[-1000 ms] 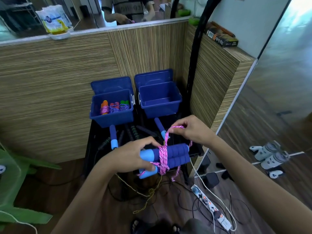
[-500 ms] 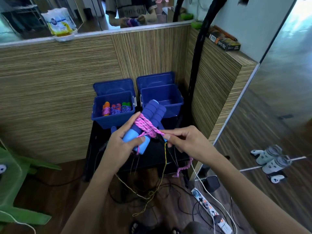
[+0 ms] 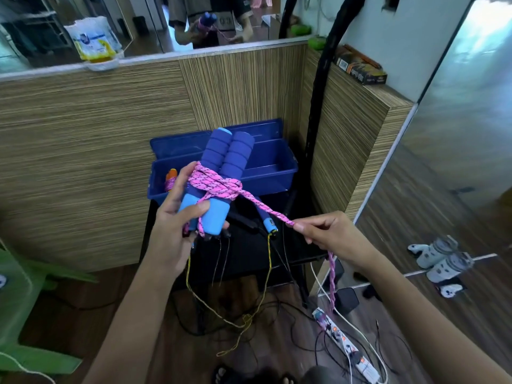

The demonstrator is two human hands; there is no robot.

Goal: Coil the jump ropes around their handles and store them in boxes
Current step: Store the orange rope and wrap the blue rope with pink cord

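Observation:
My left hand (image 3: 173, 228) grips a pair of blue foam jump-rope handles (image 3: 224, 164), held upright side by side in front of the boxes. A pink rope (image 3: 219, 185) is wound several times around their middle. My right hand (image 3: 325, 232) pinches the free pink strand, pulled taut down and to the right, with its tail hanging toward the floor. Behind stand two blue boxes: the left box (image 3: 158, 191) holds coiled ropes with coloured handles, mostly hidden by my hand; the right box (image 3: 277, 167) looks empty.
The boxes sit on a black table (image 3: 249, 253) with more loose jump ropes (image 3: 267, 220) whose cords hang to the floor. A power strip (image 3: 346, 342) and tangled cables lie on the wooden floor. A green chair (image 3: 16, 300) stands left; wood-panel walls enclose the corner.
The handles went from lying level to standing upright and rose higher. My right hand drew the pink strand out to the right, tightening the wraps.

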